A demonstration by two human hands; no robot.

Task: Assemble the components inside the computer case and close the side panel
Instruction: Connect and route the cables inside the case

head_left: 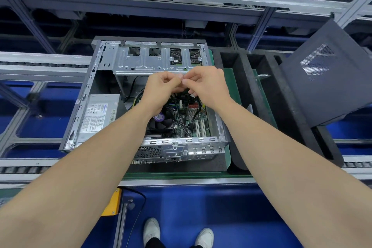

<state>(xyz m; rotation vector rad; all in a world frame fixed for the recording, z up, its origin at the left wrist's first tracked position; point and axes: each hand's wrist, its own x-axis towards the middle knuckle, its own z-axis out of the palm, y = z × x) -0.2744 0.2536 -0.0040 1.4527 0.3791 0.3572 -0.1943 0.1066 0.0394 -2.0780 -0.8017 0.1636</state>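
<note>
An open computer case (86, 94) lies on its side on the green conveyor mat. Inside it I see the silver power supply (96, 115), the drive cage (157, 60), the black CPU fan (161, 125) and the green motherboard (193, 121) with black cables. My left hand (161, 90) and my right hand (207, 86) meet above the motherboard, fingers curled, pinching a small pale part (183, 80) between their fingertips; the part is mostly hidden. The dark grey side panel (330, 74) leans at the right, off the case.
Black foam holders (253, 94) stand right of the case, between it and the side panel. Aluminium conveyor rails (40, 62) run left and right. Below the front rail is blue floor with a yellow bracket (112, 201) and my white shoes (153, 229).
</note>
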